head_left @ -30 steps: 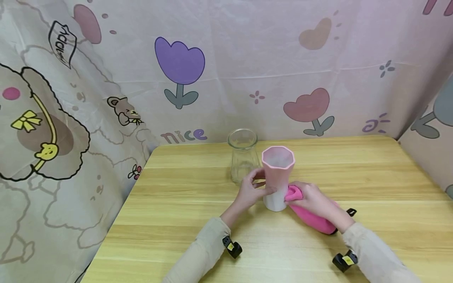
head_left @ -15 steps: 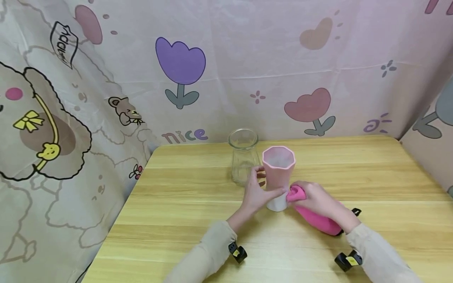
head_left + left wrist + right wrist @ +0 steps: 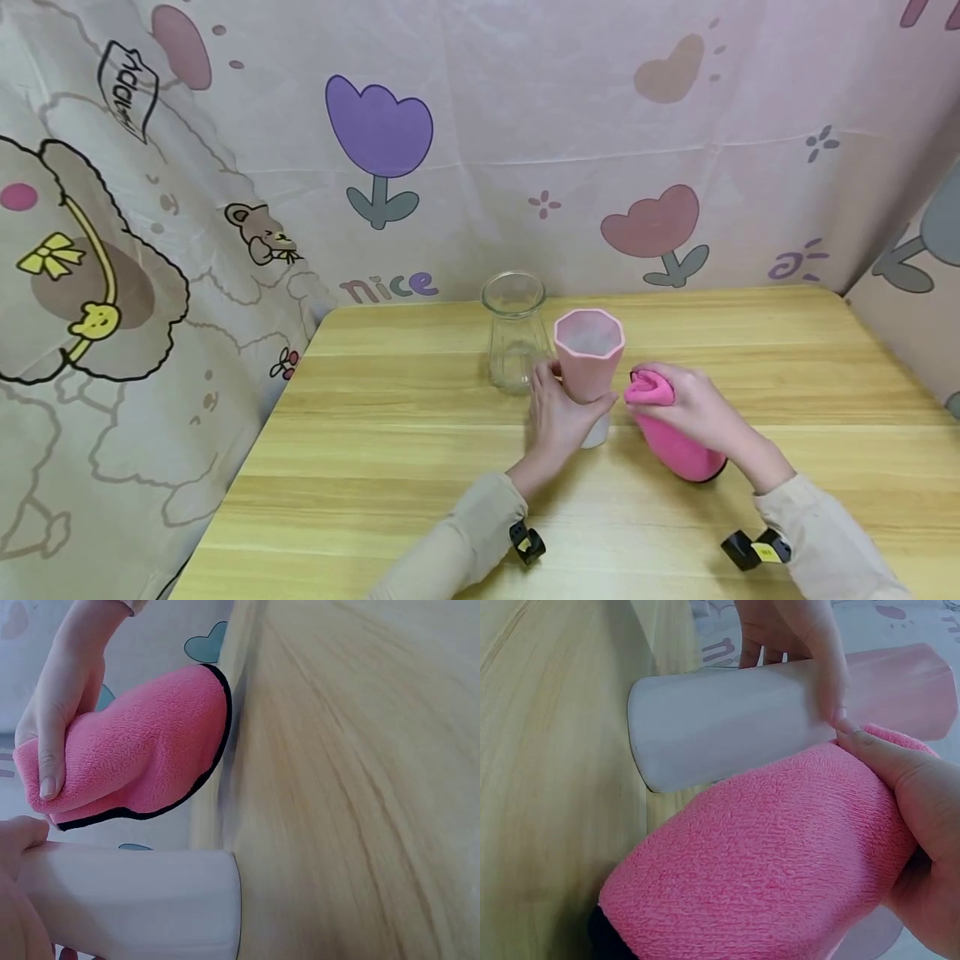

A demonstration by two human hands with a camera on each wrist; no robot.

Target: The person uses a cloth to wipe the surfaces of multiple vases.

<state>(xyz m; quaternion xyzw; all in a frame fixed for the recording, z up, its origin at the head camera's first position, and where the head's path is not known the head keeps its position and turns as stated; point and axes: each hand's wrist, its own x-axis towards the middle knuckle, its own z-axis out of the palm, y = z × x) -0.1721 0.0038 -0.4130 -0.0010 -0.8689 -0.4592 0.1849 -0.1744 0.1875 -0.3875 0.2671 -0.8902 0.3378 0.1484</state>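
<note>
A faceted vase point(image 3: 589, 367), pink at the top and fading to white at its base, stands upright on the wooden table. My left hand point(image 3: 558, 412) grips it around the middle, thumb across the front and fingers round the left side. Just right of the vase, my right hand point(image 3: 693, 408) pinches a bunched pink cloth point(image 3: 678, 446). In the left wrist view the fluffy cloth point(image 3: 150, 742) shows a black edging and hangs down toward the table. The right wrist view has the cloth point(image 3: 765, 855) close beside the white lower part of the vase point(image 3: 727, 720).
A clear glass vase point(image 3: 516, 333) with a wide rim stands behind and left of the pink one, close to the left hand's fingers. The wooden table point(image 3: 375, 450) ends at a printed curtain point(image 3: 480, 150) along the back and left.
My right hand has lifted the cloth slightly, up and right, away from the vase. The left hand has shifted right around the vase, its thumb reaching further across the front.
</note>
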